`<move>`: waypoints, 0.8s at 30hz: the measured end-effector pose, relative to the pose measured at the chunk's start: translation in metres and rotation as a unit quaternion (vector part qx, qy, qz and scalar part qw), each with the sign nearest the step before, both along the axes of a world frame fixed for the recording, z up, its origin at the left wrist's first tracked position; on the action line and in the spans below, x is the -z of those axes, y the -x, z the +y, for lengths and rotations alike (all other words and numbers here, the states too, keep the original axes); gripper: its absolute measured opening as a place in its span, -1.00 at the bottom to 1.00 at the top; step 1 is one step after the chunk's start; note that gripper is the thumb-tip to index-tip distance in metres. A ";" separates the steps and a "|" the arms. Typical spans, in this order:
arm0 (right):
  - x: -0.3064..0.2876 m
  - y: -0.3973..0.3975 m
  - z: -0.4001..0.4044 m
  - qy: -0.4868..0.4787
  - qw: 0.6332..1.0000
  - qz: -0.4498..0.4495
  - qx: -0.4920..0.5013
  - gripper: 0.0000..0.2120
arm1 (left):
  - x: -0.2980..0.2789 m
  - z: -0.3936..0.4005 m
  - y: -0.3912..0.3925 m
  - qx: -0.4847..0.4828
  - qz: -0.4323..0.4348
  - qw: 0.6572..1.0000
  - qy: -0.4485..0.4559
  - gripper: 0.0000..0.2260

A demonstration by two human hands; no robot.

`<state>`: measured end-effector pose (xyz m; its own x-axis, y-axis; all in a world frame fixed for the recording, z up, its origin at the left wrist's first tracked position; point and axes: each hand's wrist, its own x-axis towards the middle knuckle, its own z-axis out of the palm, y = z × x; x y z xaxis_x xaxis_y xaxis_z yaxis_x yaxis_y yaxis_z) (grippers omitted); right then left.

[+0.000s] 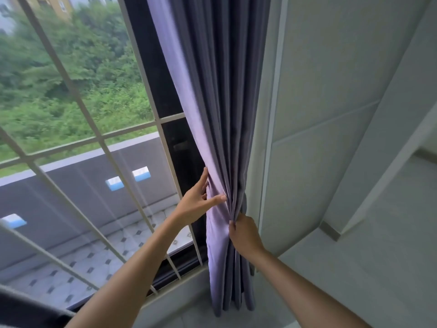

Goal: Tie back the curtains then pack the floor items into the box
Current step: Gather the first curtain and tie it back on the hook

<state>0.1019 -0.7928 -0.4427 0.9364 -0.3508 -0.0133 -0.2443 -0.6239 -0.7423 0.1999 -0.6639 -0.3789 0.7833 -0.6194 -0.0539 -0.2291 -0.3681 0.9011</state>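
Note:
A purple-grey curtain (212, 95) hangs gathered in folds at the right side of the window, reaching down to the floor. My left hand (197, 200) touches the curtain's left edge with straight fingers and the thumb laid across the front folds. Just below and to the right, my right hand (243, 235) grips the bunched folds from the wall side, its fingers curled behind the cloth. No tie-back, box or floor items show in this view.
A window (78, 129) with white grille bars fills the left, with trees and a tiled balcony outside. A white panelled wall (319, 114) stands right of the curtain. Pale floor (354, 280) lies at the lower right.

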 end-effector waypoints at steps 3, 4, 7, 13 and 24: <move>-0.011 -0.004 -0.005 0.034 0.997 0.063 -0.042 -0.75 | -0.003 -0.007 -0.005 0.030 0.009 1.000 0.005 0.06; -0.013 -0.008 -0.005 0.053 0.993 0.086 -0.056 -0.75 | -0.005 -0.009 -0.007 0.033 0.007 0.999 0.008 0.06; -0.016 -0.017 -0.006 0.086 0.985 0.131 -0.069 -0.79 | -0.011 -0.018 -0.010 0.026 0.006 1.000 0.000 -0.05; -0.024 -0.032 -0.009 0.115 0.975 0.172 -0.077 -0.75 | -0.030 -0.032 -0.014 0.011 -0.004 0.999 -0.042 -0.65; -0.022 -0.032 -0.005 0.034 0.993 0.092 0.061 -0.61 | -0.020 -0.038 -0.026 -0.071 0.045 0.995 0.057 -0.67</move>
